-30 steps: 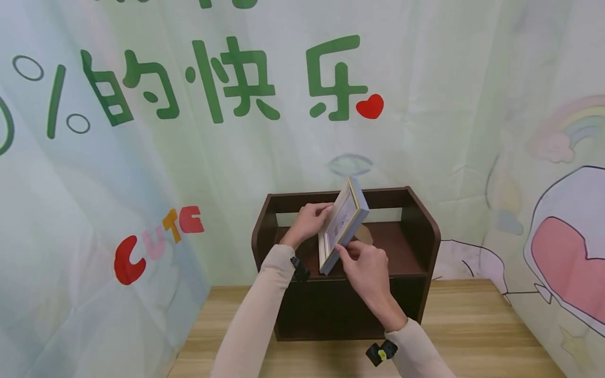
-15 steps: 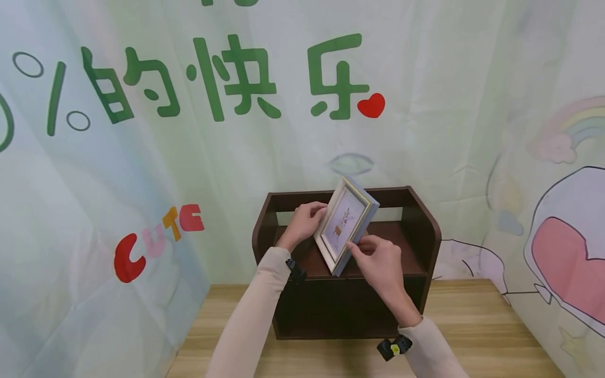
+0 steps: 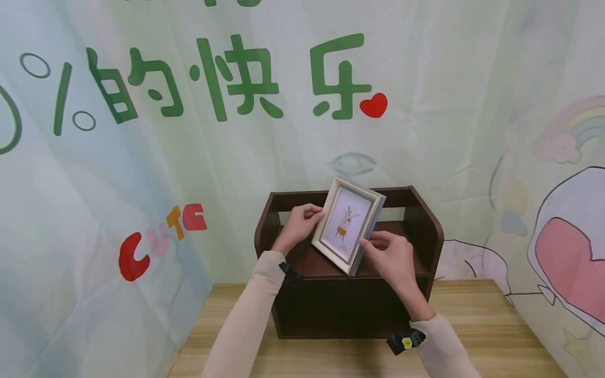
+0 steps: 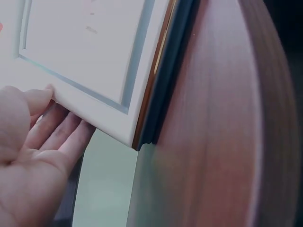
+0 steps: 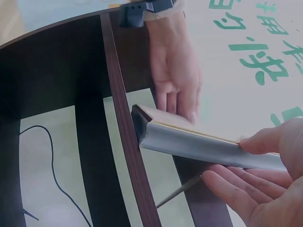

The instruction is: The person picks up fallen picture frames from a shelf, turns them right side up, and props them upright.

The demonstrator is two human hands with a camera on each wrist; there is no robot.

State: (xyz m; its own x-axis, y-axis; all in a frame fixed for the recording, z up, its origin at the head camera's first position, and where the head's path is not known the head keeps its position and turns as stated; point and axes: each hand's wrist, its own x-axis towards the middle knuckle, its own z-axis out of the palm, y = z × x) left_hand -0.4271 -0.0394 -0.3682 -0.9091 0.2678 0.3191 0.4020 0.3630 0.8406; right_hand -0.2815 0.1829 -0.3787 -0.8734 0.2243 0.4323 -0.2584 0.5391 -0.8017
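Note:
A picture frame (image 3: pixel 347 226) with a pale border, gold line and grey-blue sides is held tilted above the upper shelf of a dark brown rack. Its print shows a sprig in a brown pot on legs. My left hand (image 3: pixel 301 223) pinches the left edge; in the left wrist view the thumb lies on the pale border and the fingers go behind. My right hand (image 3: pixel 391 257) pinches the right edge, thumb on the front side and fingers at the back. In the right wrist view, the frame's corner (image 5: pixel 147 125) is close to the shelf board; whether they touch I cannot tell.
The two-level rack (image 3: pixel 350 310) stands on a wood-grain table (image 3: pixel 477 315), against a printed curtain (image 3: pixel 439 142). Its side panels rise left and right of the upper shelf. A thin dark cord (image 5: pixel 52 165) shows through the rack in the right wrist view.
The picture frame has turned from nearly edge-on to face me more. My right hand has moved right and slightly outward with its edge; my left hand has shifted slightly left.

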